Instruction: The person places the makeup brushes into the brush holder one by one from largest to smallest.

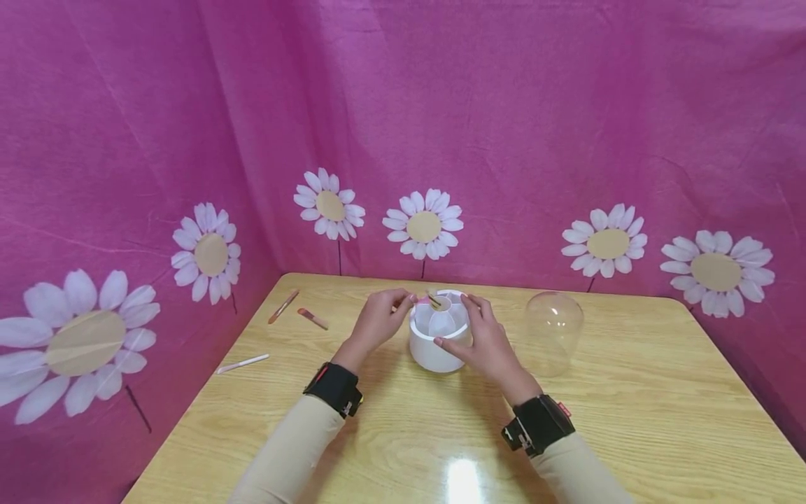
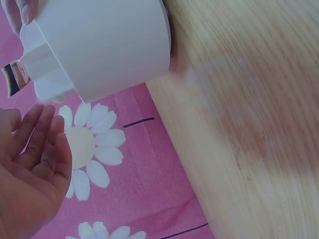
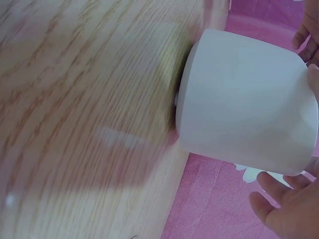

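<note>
A white round brush organizer (image 1: pixel 439 353) with compartments stands on the table, its inner divider rising above the rim. My right hand (image 1: pixel 490 343) grips its right side, thumb on the near wall and fingers at the rim. A makeup brush (image 2: pixel 17 77) with dark, gold-edged bristles and a shiny ferrule sticks up from the organizer; its handle is hidden. Close to the rim at the left is my left hand (image 1: pixel 380 315), its fingers loosely bent. In the left wrist view those fingers are apart from the organizer and nothing shows between them.
To the left lie a makeup brush (image 1: pixel 283 306) with a dark handle, a shorter brush (image 1: pixel 313 318) and a white-handled brush (image 1: pixel 243 363). A clear dome cover (image 1: pixel 554 334) stands right of the organizer. Behind the wooden table (image 1: pixel 661 392) hangs a pink curtain (image 1: pixel 491 140) with daisies.
</note>
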The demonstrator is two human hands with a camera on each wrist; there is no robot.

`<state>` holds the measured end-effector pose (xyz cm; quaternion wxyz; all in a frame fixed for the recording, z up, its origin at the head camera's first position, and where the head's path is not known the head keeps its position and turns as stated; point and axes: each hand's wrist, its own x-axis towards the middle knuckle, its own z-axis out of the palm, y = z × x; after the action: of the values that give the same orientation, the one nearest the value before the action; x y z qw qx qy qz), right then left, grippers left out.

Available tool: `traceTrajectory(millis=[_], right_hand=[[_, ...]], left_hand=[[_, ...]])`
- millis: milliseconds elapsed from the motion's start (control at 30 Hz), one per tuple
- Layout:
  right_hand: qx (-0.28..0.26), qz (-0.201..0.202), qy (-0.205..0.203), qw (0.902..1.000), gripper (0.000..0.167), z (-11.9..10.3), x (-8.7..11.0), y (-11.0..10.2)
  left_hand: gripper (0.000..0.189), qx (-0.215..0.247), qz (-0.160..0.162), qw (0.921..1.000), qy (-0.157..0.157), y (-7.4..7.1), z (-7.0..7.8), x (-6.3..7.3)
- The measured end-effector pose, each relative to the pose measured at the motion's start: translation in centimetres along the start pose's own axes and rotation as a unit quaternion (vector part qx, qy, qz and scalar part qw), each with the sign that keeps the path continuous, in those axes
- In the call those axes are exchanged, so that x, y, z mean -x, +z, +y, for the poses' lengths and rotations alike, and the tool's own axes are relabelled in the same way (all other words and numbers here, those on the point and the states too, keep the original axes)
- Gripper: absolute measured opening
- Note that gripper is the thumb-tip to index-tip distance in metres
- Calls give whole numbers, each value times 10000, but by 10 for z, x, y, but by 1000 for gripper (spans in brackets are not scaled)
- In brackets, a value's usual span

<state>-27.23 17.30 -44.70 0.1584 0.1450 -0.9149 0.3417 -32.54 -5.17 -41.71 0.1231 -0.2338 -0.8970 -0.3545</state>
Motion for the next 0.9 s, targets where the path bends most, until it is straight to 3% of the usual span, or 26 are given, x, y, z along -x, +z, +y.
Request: traceTrajectory(millis=[467, 900], right_hand=[[65, 171, -130, 9997, 90, 1, 7, 0], [-62, 161, 29, 9998, 93, 0, 7, 2]], left_hand=[[29, 125, -173, 9997, -79, 5, 9, -3], [33, 441, -22, 9990, -78, 6, 9, -2]])
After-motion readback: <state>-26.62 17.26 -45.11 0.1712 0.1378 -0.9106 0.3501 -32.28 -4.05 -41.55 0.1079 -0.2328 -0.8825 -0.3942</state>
